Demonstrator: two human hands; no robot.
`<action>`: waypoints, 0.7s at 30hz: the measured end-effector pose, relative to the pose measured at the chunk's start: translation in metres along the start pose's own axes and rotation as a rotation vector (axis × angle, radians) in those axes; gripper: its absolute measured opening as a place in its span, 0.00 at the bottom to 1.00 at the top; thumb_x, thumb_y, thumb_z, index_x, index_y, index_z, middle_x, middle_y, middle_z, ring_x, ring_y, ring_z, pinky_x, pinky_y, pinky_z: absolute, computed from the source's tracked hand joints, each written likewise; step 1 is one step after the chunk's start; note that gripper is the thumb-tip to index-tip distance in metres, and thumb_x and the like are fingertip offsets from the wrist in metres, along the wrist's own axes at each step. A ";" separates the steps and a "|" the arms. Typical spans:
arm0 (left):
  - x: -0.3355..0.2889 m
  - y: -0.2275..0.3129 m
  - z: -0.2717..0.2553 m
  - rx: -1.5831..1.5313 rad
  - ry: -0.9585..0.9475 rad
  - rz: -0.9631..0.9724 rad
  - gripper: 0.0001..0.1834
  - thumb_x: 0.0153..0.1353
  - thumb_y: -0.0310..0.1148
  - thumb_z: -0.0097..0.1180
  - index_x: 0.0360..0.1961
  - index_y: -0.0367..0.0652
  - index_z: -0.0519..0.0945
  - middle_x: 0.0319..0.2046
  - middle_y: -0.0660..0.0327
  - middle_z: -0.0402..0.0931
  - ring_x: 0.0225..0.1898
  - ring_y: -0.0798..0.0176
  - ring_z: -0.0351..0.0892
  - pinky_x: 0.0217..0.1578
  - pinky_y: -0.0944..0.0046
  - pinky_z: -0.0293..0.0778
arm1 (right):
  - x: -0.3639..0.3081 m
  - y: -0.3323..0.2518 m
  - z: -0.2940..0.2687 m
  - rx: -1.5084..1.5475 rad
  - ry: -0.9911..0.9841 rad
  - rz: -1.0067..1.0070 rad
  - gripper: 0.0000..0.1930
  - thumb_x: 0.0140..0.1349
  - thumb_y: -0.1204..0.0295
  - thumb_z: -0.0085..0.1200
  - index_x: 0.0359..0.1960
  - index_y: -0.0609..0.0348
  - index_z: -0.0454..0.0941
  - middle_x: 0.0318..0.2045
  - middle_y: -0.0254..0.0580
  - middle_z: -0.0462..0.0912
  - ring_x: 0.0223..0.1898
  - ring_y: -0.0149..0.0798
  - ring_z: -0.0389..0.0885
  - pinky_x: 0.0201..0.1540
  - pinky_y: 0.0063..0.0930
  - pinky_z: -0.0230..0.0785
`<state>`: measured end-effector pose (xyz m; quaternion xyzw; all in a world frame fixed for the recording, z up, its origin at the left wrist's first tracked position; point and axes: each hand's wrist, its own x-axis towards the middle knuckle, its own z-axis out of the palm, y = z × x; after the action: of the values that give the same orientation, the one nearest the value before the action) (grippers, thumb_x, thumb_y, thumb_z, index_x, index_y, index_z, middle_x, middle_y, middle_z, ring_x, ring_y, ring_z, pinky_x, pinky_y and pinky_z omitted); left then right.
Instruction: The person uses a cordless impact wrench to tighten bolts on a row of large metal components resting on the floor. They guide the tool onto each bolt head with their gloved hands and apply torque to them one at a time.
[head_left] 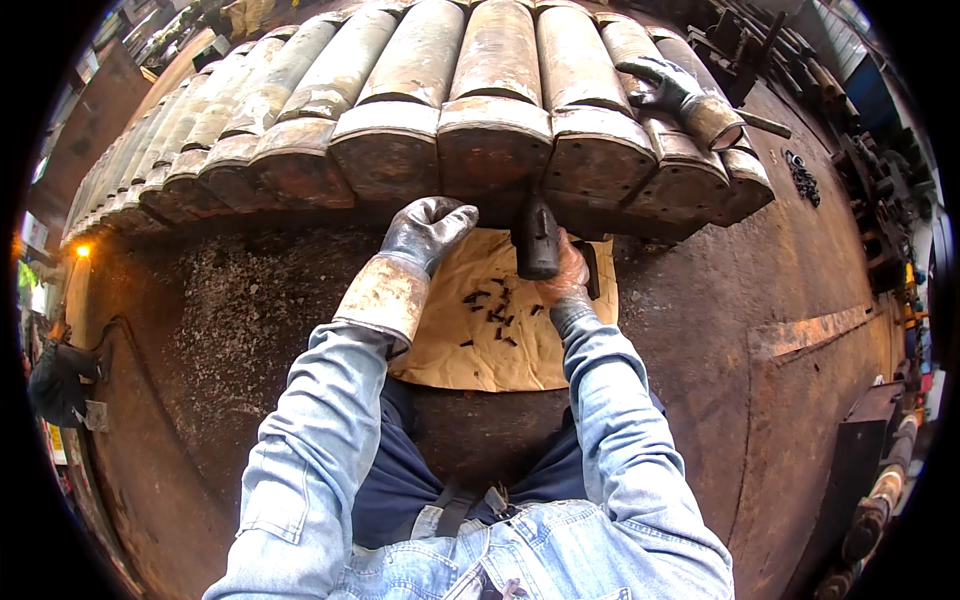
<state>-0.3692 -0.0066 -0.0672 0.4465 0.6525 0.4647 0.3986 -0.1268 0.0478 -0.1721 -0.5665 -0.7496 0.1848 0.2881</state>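
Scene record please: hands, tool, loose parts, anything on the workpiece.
Left hand: gloved, fingers curled; contents hidden
Right hand: bare, holding a black power tool
Tool nose: toward the row of metal segments; contact unclear
Loose parts: small dark fasteners scattered on brown paper
On workpiece: loose work glove, toward right end

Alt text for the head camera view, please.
A person's right hand holds a dark tool by a row of metal blocks, the gloved left hand nearby. Small dark pieces lie on brown paper below; a loose glove rests on top.
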 end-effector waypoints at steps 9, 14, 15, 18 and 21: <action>0.016 0.008 0.029 -0.229 0.036 -0.185 0.20 0.60 0.45 0.73 0.41 0.39 0.86 0.32 0.67 0.83 0.33 0.71 0.77 0.41 0.64 0.74 | -0.010 -0.007 -0.019 0.358 -0.079 0.137 0.24 0.64 0.58 0.62 0.58 0.55 0.77 0.44 0.48 0.87 0.45 0.48 0.86 0.49 0.40 0.76; 0.039 -0.013 0.031 -0.201 -0.052 -0.246 0.24 0.59 0.47 0.73 0.47 0.39 0.84 0.40 0.63 0.84 0.40 0.68 0.80 0.46 0.64 0.75 | -0.015 -0.040 -0.057 0.439 -0.270 0.316 0.25 0.65 0.62 0.63 0.61 0.59 0.75 0.51 0.48 0.85 0.52 0.45 0.83 0.56 0.36 0.74; 0.048 -0.028 0.029 -0.377 0.002 -0.291 0.26 0.59 0.47 0.73 0.50 0.39 0.83 0.43 0.62 0.84 0.43 0.68 0.81 0.48 0.63 0.76 | -0.014 -0.038 -0.050 0.443 -0.272 0.308 0.25 0.65 0.62 0.63 0.61 0.59 0.75 0.51 0.48 0.85 0.52 0.45 0.83 0.56 0.36 0.74; 0.056 -0.018 0.043 -0.410 -0.082 -0.361 0.28 0.66 0.48 0.65 0.58 0.39 0.76 0.54 0.60 0.79 0.53 0.67 0.77 0.55 0.62 0.73 | -0.018 -0.015 -0.045 0.551 -0.207 0.179 0.27 0.67 0.63 0.61 0.65 0.59 0.71 0.59 0.46 0.81 0.58 0.43 0.79 0.61 0.36 0.70; 0.054 -0.014 0.042 -0.292 -0.226 -0.437 0.29 0.70 0.51 0.60 0.62 0.42 0.73 0.61 0.59 0.76 0.58 0.66 0.74 0.60 0.61 0.70 | -0.024 -0.043 -0.071 0.565 -0.325 0.158 0.29 0.69 0.65 0.60 0.69 0.58 0.67 0.61 0.44 0.78 0.60 0.41 0.76 0.63 0.35 0.68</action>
<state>-0.3486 0.0527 -0.0970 0.2821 0.6107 0.4040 0.6198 -0.1083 0.0085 -0.0974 -0.4838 -0.6585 0.4950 0.2953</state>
